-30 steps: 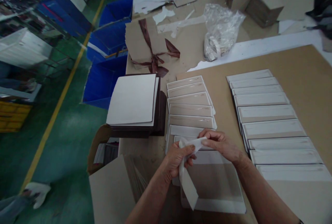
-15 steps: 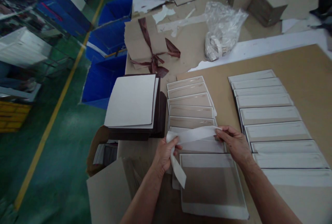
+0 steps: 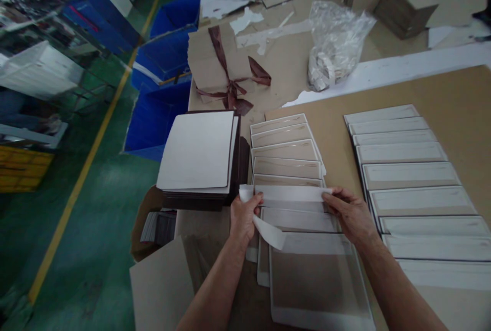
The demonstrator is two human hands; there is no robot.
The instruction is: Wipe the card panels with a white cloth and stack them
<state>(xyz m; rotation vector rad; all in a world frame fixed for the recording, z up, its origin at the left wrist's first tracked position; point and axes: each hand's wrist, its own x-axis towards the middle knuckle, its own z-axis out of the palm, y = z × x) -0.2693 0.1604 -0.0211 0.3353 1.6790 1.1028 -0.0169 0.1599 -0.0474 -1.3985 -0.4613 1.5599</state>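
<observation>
A white paper strip (image 3: 291,194) is stretched between my two hands, over a column of overlapping flat panels with pale edges. My left hand (image 3: 243,216) pinches the strip near its left part, and a loose tail (image 3: 270,233) curls down to the right from it. My right hand (image 3: 351,213) pinches the right end between thumb and fingers. The nearest panel (image 3: 318,274), brown-grey with a white border, lies just below my hands. Behind them the farther panels (image 3: 286,149) fan away up the table.
To the left stands a stack of dark boards topped with a white one (image 3: 195,152). A second fanned column of panels (image 3: 410,175) lies on the right. Further back are a crumpled plastic bag (image 3: 339,44) and brown ribbon (image 3: 232,90). Blue bins (image 3: 157,116) line the table's left side.
The strip between my hands has gone from slack and slanted to straight and level. Its loose tail has swung to the right. The view has shifted slightly.
</observation>
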